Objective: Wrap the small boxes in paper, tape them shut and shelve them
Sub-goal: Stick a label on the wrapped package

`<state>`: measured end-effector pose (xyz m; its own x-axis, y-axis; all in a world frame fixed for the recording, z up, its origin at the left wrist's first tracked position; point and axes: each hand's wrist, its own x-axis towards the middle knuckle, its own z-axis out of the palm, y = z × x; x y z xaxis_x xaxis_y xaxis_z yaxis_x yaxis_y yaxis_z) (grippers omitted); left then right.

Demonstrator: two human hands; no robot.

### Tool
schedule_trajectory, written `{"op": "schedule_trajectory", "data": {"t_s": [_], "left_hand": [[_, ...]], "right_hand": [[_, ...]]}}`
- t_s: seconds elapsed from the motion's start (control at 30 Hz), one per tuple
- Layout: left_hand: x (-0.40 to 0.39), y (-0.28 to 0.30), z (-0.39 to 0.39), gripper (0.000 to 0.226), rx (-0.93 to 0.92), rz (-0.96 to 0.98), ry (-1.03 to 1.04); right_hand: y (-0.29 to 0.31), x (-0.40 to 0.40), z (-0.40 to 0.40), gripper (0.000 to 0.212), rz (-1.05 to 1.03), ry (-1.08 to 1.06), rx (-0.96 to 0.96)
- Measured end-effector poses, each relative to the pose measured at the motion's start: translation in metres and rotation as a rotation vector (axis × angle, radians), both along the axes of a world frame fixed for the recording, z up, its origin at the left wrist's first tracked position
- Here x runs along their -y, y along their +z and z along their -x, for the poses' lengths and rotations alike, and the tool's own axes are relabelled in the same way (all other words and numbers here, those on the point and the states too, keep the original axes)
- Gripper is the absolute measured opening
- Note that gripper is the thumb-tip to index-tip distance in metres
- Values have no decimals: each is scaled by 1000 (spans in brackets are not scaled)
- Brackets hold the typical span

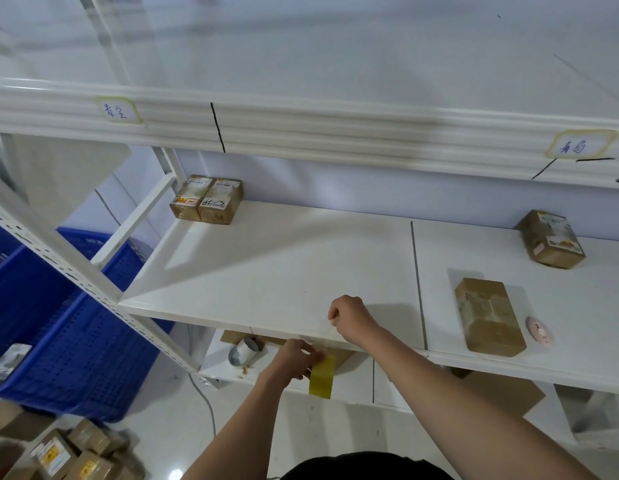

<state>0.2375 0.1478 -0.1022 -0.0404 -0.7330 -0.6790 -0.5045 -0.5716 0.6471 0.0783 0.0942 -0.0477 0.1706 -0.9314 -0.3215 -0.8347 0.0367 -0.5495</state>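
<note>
From the head view, a white metal shelf (284,265) fills the frame. The left hand (299,356) is below its front edge, fingers pinched on a roll of yellowish tape (322,375). A clear strip of that tape seems to run up to the right hand (349,320), which sits over the shelf's front edge with its fingers curled and pinching the strip's end; the strip itself is faint and hard to trace.

Two wrapped boxes (207,199) stand side by side, touching, at the back left corner of the shelf; their printed labels are too small to read. A third wrapped box (550,239) lies at the back right, its label also unreadable. A fourth brown wrapped box (488,317) lies near the front right, with a small pink round object (539,330) just beside it.

On the rail of the shelf above, a handwritten label (115,110) on the left appears to read 泰安, and another label (573,147) on the right appears to read 青岛. Black marker lines divide the rail and shelf.

On the lower shelf sits a grey tape roll (244,351) on brown cardboard. A blue plastic crate (69,323) stands on the left, and more small boxes (69,455) lie on the floor at bottom left.
</note>
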Motion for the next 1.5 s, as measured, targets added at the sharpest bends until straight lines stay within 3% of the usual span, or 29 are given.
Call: {"op": "schedule_trajectory", "data": {"t_s": [0.1, 0.23, 0.57, 0.73, 0.83, 1.13, 1.33, 1.5], "left_hand": [[0, -2, -1, 47, 7, -7, 12], [2, -2, -1, 43, 2, -19, 8], [6, -3, -2, 40, 38, -39, -19], [7, -5, -2, 45, 44, -37, -43], [8, -3, -5, 37, 49, -24, -75], [7, 11, -13, 22, 91, -2, 3], [13, 39, 12, 36, -12, 92, 3], [14, 55, 42, 34, -49, 171, 51]], "right_hand": [[-3, -2, -1, 27, 9, -9, -8], [-2, -2, -3, 57, 34, 21, -22], [-9, -4, -13, 39, 140, 69, -192], [-9, -1, -11, 44, 149, 46, -198], [-9, 4, 0, 39, 141, 27, -215], [-4, 6, 35, 25, 158, -89, -144], [8, 0, 47, 27, 174, -125, -93], [20, -9, 65, 30, 181, -129, -95]]}}
